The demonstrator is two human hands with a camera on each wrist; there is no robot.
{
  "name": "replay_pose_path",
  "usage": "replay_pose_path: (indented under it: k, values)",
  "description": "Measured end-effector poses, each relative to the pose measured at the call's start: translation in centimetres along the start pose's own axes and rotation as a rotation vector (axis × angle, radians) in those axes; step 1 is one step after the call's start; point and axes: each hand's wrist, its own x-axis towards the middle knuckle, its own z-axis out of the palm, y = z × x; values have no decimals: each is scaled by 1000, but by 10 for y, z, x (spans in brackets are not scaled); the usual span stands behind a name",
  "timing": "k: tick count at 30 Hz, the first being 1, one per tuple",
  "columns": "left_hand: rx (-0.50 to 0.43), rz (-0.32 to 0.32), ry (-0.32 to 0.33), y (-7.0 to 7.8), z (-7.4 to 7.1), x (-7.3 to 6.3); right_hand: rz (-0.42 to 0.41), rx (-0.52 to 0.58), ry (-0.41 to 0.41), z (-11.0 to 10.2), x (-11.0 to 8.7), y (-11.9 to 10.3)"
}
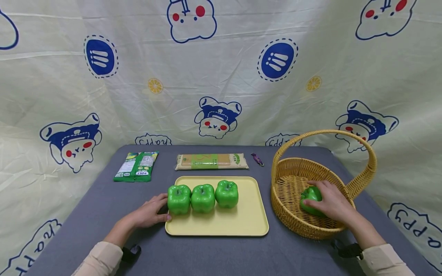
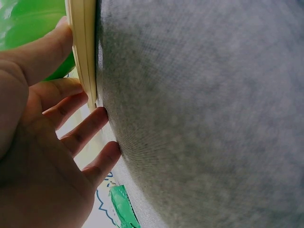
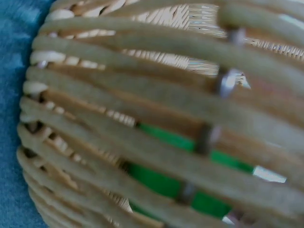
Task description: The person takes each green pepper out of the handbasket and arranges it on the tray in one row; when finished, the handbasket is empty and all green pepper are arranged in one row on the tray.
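while the right hand [image 1: 333, 205] curls its grip over a glossy green plastic bell pepper [image 1: 310, 197] lying inside the round woven wicker basket with an arched handle [image 1: 288, 174], the left hand [image 1: 150, 212] rests on the grey cloth-covered worktop [image 1: 207, 253] with its fingers relaxed and holding nothing, its fingertips against the left edge of the flat pale yellow rectangular tray [image 1: 241, 224] and its thumb by the leftmost pepper there; three more green bell peppers [image 1: 202, 197] stand in a row on that tray, touching side by side; in the right wrist view the held pepper shows as green patches [image 3: 161, 183] behind the basket's woven strands [image 3: 142, 109]; in the left wrist view the thumb [image 2: 45, 50] lies against the tray's rim [image 2: 84, 52]; at the back of the worktop lie a green and white snack packet [image 1: 137, 166], a long beige packet with a green band [image 1: 211, 161] and a small purple wrapped sweet [image 1: 257, 159]
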Motion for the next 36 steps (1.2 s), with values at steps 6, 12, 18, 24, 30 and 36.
replay_pose_path:
  k: [6, 12, 18, 24, 30, 36]
  values:
    - [3, 2, 1, -1, 1, 1, 3, -33, -7, 3, -2, 2]
    - [2, -2, 1, -2, 1, 2, 21, -34, -43, 5, -1, 2]
    - [3, -4, 3, -3, 1, 2, 20, -33, -61, 4, 0, 3]
    - [7, -3, 3, -1, 0, 2, 25, -29, -55, 4, 0, 4]
    - [6, 1, 7, -1, 1, 2, 33, -24, -33, 1, 0, 2]
    - [5, 3, 8, -1, 0, 1, 53, -4, -9, -6, -3, -6]
